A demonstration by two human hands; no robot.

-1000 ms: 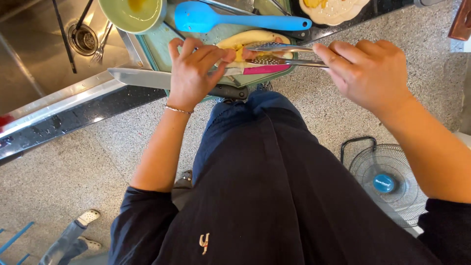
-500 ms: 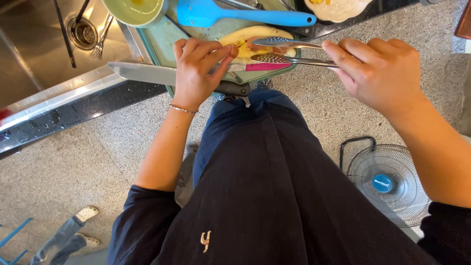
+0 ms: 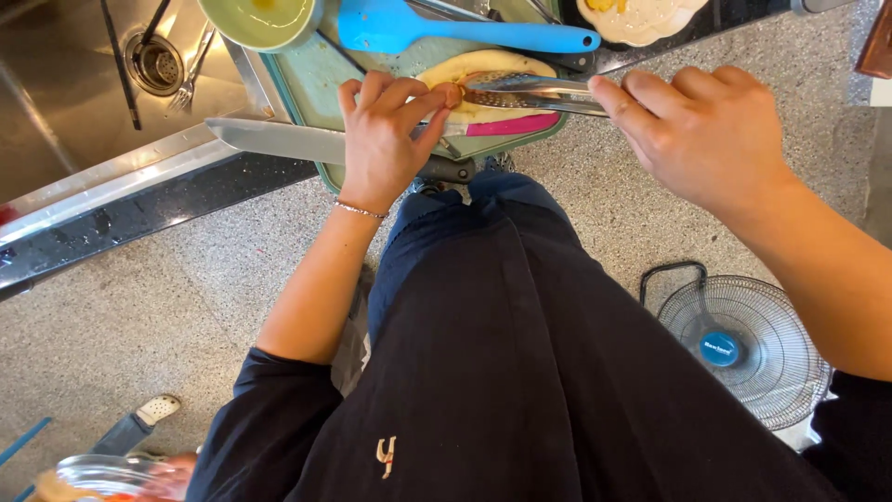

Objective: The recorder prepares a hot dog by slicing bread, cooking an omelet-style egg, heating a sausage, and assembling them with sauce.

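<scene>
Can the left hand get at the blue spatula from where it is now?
Probably yes. The left hand rests on the food at the near side of the green cutting board, and the blue spatula lies uncovered just beyond it. Only the metal tongs in the right hand sit nearby, off to the side.

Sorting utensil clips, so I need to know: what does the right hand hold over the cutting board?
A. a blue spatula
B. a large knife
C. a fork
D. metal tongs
D: the right hand grips metal tongs whose slotted tips reach the food by the left hand; the blue spatula and knife lie unheld.
</scene>
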